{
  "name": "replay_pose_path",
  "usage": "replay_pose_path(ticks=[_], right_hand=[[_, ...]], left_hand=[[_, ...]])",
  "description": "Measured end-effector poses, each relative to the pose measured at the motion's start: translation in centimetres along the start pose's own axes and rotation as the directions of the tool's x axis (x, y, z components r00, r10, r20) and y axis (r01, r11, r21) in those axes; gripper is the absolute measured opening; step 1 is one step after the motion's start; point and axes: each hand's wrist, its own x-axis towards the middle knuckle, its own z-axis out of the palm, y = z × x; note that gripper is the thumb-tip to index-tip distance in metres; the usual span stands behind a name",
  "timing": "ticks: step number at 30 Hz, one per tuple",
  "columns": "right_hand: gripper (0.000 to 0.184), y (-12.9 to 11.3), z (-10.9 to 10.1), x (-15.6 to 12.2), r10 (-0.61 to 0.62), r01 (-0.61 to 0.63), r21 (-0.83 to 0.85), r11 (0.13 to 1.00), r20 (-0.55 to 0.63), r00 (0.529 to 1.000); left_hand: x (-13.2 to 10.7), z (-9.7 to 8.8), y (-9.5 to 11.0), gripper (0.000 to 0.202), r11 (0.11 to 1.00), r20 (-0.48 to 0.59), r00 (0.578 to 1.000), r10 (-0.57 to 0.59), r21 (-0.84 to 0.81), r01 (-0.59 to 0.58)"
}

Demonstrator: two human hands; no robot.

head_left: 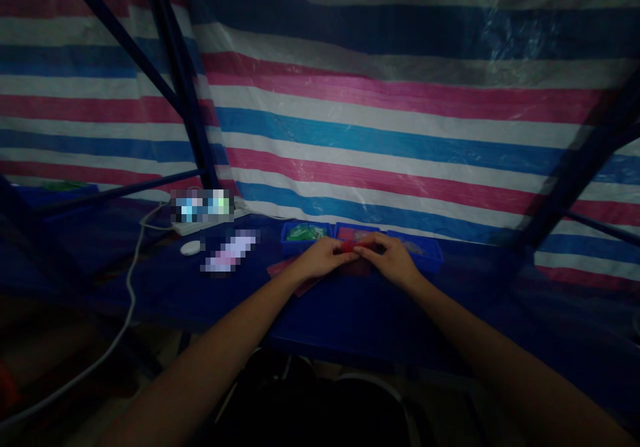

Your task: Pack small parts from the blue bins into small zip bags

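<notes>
Both hands (320, 257) (394, 258) pinching some small red piece (349, 247), blue trays (431, 262) just beyond, pinkish sheet (278, 269) by the left wrist.

Blue trays (431, 262) in a row on blue tabletop (360, 317). Just in front of trays: left hand (320, 255) and right hand (393, 260), fingertips together on a small red piece (349, 247). Green packets (305, 233) inside trays' left end. Pinkish sheet (278, 269), front-left of trays. White disc (191, 248), well left of trays. Striped sheeting (350, 130) behind trays.

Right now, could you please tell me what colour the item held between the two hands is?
The held item is red, as the head view shows.
</notes>
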Motion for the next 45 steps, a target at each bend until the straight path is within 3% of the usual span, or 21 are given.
replay_pose_path(ticks=[6,12,18,20,24,28,34,41,43,45], right_hand=[[0.03,0.8,-0.2,0.4,0.172,-0.148,0.196,0.969,-0.107,0.979],[0.036,1.3,-0.2,0.8,0.213,-0.135,0.351,0.926,-0.193,0.958],[0.038,0.9,-0.4,0.6,0.208,-0.129,0.311,0.942,-0.234,0.95],[0.041,0.5,-0.5,0.5,0.196,-0.131,0.271,0.954,-0.229,0.953],[0.045,0.0,-0.2,0.1,0.185,-0.142,0.22,0.965,-0.185,0.965],[0.044,-0.3,0.4,0.0,0.198,-0.147,0.296,0.944,-0.151,0.968],[0.057,-0.7,0.6,0.2,0.242,-0.201,0.387,0.9,-0.06,0.968],[0.046,0.1,-0.8,0.6,0.145,-0.083,0.204,0.975,-0.308,0.94],[0.045,0.3,-0.8,0.7,0.115,-0.059,0.192,0.98,-0.292,0.95],[0.049,0.3,-0.5,0.6,0.105,-0.057,0.243,0.968,-0.193,0.975]], left_hand=[[0.1,0.0,0.1,0.032,0.993,0.078,0.996,-0.051,-0.107,0.059],[0.9,0.3,-0.3,0.033,0.923,-0.047,0.998,-0.041,-0.385,0.02],[0.8,-0.3,0.1,0.034,0.977,-0.274,0.961,0.049,-0.189,-0.104],[0.5,-0.3,0.7,0.031,0.983,-0.259,0.963,0.074,-0.142,-0.114],[0.0,0.5,1.7,0.046,0.979,-0.087,0.992,0.094,-0.171,-0.107],[-0.2,1.3,1.6,0.056,0.984,-0.019,0.992,0.125,-0.121,-0.127],[0.3,1.1,0.3,0.034,0.997,-0.096,0.992,0.078,-0.013,-0.079],[0.9,0.4,-0.7,0.027,0.992,-0.198,0.98,0.016,-0.117,-0.039],[0.9,0.3,-0.8,0.026,0.983,-0.206,0.978,0.017,-0.177,-0.054],[0.9,0.3,-0.7,0.027,0.971,-0.191,0.981,0.034,-0.225,-0.078]])
